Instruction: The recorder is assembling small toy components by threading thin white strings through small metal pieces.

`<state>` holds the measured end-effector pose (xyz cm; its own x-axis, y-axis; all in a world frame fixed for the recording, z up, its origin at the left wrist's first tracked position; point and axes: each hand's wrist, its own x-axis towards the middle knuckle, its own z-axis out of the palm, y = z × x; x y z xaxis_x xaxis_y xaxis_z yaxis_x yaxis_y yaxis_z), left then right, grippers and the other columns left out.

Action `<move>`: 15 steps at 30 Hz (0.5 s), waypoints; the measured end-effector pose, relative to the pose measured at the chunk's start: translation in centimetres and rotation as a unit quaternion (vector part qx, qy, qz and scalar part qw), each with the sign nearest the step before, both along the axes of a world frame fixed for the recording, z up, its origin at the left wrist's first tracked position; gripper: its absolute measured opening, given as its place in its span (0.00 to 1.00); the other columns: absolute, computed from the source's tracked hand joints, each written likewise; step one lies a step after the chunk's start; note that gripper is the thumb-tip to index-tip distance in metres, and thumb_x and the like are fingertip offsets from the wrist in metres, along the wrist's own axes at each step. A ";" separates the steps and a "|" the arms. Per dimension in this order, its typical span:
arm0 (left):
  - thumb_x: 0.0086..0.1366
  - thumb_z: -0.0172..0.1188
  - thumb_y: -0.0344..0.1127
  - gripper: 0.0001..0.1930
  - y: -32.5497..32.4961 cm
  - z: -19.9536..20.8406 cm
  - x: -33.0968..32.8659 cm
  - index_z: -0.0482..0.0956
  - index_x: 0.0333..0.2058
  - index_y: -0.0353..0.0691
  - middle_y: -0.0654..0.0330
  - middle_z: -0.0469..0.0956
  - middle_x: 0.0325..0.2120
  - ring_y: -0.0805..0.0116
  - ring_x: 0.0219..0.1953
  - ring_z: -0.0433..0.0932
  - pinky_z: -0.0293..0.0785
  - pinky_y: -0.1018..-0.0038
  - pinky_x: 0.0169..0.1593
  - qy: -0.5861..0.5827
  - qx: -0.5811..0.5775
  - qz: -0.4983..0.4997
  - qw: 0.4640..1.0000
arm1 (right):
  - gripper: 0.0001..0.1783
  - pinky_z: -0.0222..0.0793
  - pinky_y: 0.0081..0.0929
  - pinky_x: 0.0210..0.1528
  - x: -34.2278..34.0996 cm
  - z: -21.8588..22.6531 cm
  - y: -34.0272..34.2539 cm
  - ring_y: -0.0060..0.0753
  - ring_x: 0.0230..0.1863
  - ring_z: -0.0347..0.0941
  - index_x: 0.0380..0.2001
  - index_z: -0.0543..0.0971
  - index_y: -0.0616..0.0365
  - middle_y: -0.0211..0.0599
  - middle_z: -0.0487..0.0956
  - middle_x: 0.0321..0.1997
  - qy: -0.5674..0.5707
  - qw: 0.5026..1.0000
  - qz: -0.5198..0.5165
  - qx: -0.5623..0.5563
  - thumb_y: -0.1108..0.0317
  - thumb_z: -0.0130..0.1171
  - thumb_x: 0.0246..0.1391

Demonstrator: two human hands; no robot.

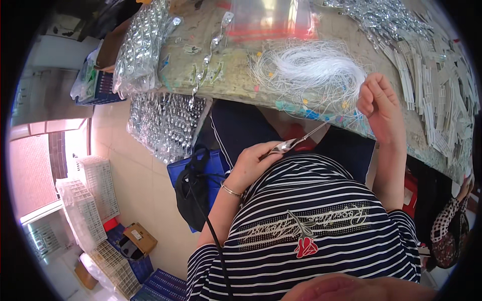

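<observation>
My left hand (256,163), wearing a bracelet, is closed on a shiny twisted silver strip (285,146) just above my lap. From the strip's far end a thin pale length runs up to the right, toward the table edge. My right hand (380,103) is raised at the table's front edge with its fingers pinched together. White string seems to be caught in that pinch, though the fingertips partly hide it. Beside those fingers a loose bundle of white string (321,62) lies spread on the table, stray strands hanging over the edge.
Bagged twisted silver strips (143,50) lie at the table's left, and more in a bag (168,123) hang below. One twisted strip (207,60) crosses the edge. White flat strips (437,95) pile up at right. Blue crates (163,287) and a cardboard box (138,238) stand lower left.
</observation>
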<state>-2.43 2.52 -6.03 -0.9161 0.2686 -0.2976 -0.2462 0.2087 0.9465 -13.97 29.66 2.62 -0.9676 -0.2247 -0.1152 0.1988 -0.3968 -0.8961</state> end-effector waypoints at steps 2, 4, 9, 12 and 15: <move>0.58 0.60 0.30 0.13 -1.2 -0.1 0.5 0.78 0.43 0.36 0.61 0.79 0.32 0.76 0.35 0.76 0.71 0.81 0.41 0.053 -0.083 -0.011 0.995 | 0.06 0.50 0.13 0.24 -0.4 0.0 0.7 0.13 0.20 0.54 0.32 0.68 0.54 0.22 0.63 0.22 0.008 1.000 -0.006 -0.006 0.66 0.44 0.63; 0.58 0.61 0.31 0.12 -2.2 -0.3 1.2 0.79 0.41 0.36 0.60 0.78 0.30 0.76 0.33 0.75 0.70 0.81 0.37 0.053 -0.071 0.004 0.996 | 0.06 0.50 0.14 0.24 -0.9 -0.1 1.3 0.13 0.20 0.53 0.32 0.68 0.54 0.22 0.63 0.22 -0.003 0.999 -0.035 -0.012 0.66 0.45 0.63; 0.60 0.59 0.32 0.09 -4.5 -0.4 1.7 0.80 0.38 0.36 0.65 0.76 0.26 0.81 0.24 0.71 0.66 0.85 0.28 0.025 -0.086 0.059 0.994 | 0.05 0.57 0.14 0.27 -1.6 -1.4 1.3 0.13 0.23 0.61 0.33 0.70 0.53 0.25 0.71 0.26 -0.004 0.998 -0.028 0.057 0.65 0.47 0.62; 0.62 0.57 0.32 0.09 -5.1 0.0 0.5 0.80 0.39 0.37 0.67 0.76 0.25 0.85 0.21 0.67 0.62 0.87 0.24 0.039 -0.062 0.136 0.988 | 0.07 0.64 0.16 0.33 -1.8 -2.3 0.8 0.16 0.30 0.70 0.34 0.72 0.54 0.30 0.78 0.34 -0.012 0.997 0.003 0.078 0.65 0.48 0.61; 0.62 0.57 0.32 0.08 -5.8 0.4 -2.3 0.80 0.37 0.37 0.69 0.75 0.24 0.86 0.21 0.64 0.59 0.87 0.24 0.119 -0.128 0.283 0.943 | 0.08 0.67 0.18 0.39 -1.5 -2.5 -1.2 0.18 0.34 0.72 0.36 0.74 0.56 0.32 0.78 0.39 -0.011 0.991 0.022 0.131 0.65 0.47 0.62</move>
